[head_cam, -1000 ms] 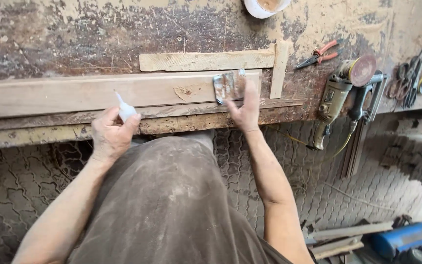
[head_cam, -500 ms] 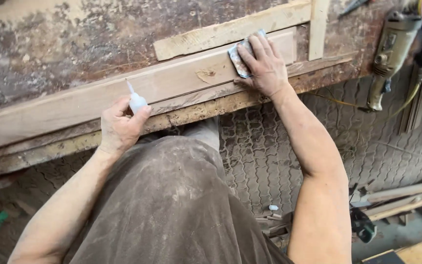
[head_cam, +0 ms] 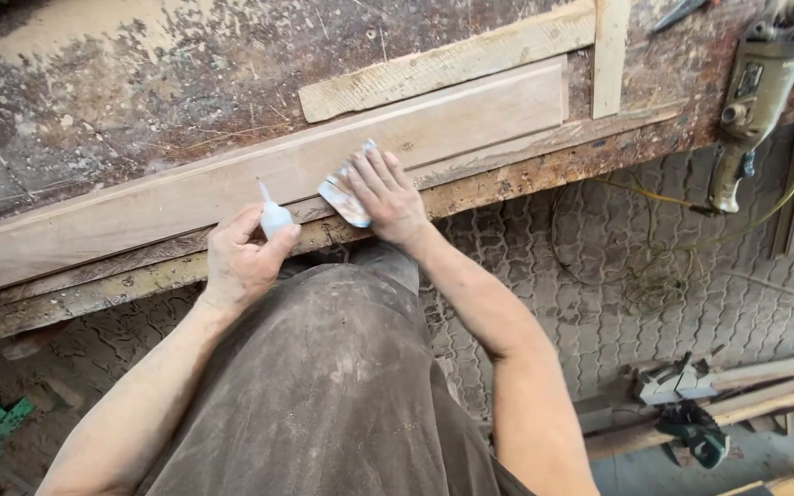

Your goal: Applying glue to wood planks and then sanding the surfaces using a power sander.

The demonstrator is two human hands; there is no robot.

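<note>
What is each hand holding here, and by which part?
The left hand grips a small white nozzle bottle around its body, tip up. The right hand presses a folded sandpaper piece flat on the long board.

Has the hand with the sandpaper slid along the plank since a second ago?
Yes. The right hand with the sandpaper has slid left along the plank, away from the upright wood strip and toward the left hand.

Right hand (head_cam: 386, 197) with sandpaper (head_cam: 346, 193) now nearer left hand (head_cam: 243, 259) along plank (head_cam: 232, 188).
</note>
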